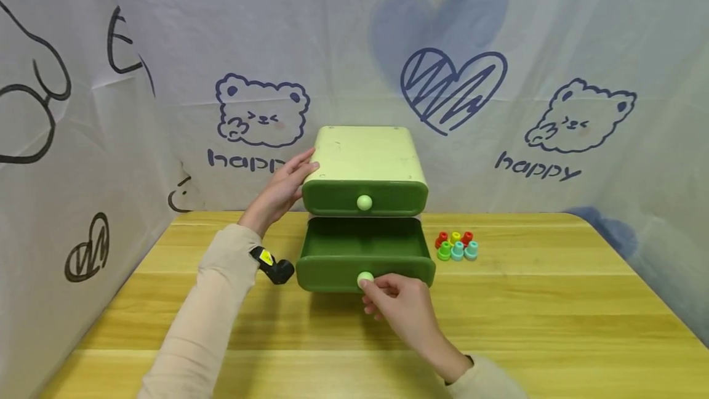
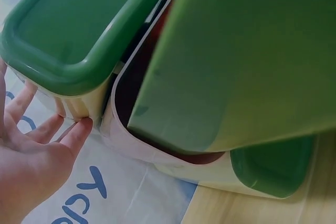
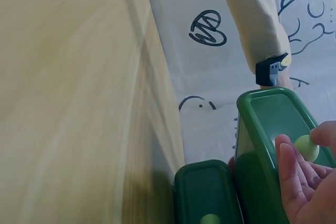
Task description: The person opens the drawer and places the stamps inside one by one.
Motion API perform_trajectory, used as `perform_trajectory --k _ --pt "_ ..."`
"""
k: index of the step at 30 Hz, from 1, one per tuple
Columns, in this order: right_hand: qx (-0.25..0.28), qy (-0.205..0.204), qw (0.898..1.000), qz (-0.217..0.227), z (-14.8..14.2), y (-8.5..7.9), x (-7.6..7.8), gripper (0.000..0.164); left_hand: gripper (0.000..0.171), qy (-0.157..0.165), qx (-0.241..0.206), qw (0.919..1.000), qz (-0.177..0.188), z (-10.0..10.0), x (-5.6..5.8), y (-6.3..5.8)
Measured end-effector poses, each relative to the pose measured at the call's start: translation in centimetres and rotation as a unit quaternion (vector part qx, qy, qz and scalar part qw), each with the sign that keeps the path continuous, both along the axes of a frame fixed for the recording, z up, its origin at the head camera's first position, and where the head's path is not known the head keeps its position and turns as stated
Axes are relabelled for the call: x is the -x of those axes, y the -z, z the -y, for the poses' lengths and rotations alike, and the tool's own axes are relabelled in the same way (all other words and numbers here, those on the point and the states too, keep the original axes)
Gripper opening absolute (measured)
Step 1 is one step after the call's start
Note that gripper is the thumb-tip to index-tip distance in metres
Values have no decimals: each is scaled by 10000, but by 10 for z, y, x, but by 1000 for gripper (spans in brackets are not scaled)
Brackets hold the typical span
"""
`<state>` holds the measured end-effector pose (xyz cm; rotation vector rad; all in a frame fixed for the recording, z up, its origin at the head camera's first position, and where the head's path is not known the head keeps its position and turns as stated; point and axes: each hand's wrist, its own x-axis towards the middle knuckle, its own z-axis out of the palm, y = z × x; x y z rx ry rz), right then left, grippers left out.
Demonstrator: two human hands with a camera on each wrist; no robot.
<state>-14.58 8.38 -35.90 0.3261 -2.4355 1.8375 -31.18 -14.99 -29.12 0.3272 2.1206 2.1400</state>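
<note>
A small cabinet with a cream top [image 1: 370, 153] and green drawers stands on the table. Its top drawer [image 1: 332, 199] is closed; the middle drawer [image 1: 327, 273] is pulled out, and its visible inside shows bare green. Below it, a closed bottom drawer [image 3: 205, 190] appears in the right wrist view. My right hand [image 1: 407, 310] pinches the pale green round knob [image 3: 306, 148] of the middle drawer between thumb and fingers. With fingers extended, my left hand [image 1: 281, 189] rests against the left side of the cabinet near its top; in the left wrist view the fingertips touch the cream side.
Several small coloured pegs, among them a green peg [image 1: 444, 252] and a red peg [image 1: 467, 237], stand in a cluster right of the cabinet on the wooden table [image 1: 554, 300]. A white cloth [image 1: 354, 29] with drawings hangs behind. A black wrist camera [image 1: 274, 265] sits on the left sleeve.
</note>
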Motion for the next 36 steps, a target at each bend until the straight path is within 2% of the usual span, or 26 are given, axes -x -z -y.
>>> perform_trajectory --k 5,13,31,36 --pt "108 -46 9998 189 -1 1 -9 29 59 10 -39 10000 39 1 0 -1" --pt "209 -52 9985 507 -7 9 -23 29 61 206 -114 9997 20 -3 4 0" --pt "235 -365 9978 507 -7 27 -29 29 60 82 -137 9999 61 1 1 0" --pt "33 -425 9980 459 -8 29 -28 28 61 96 -111 9999 25 1 2 0"
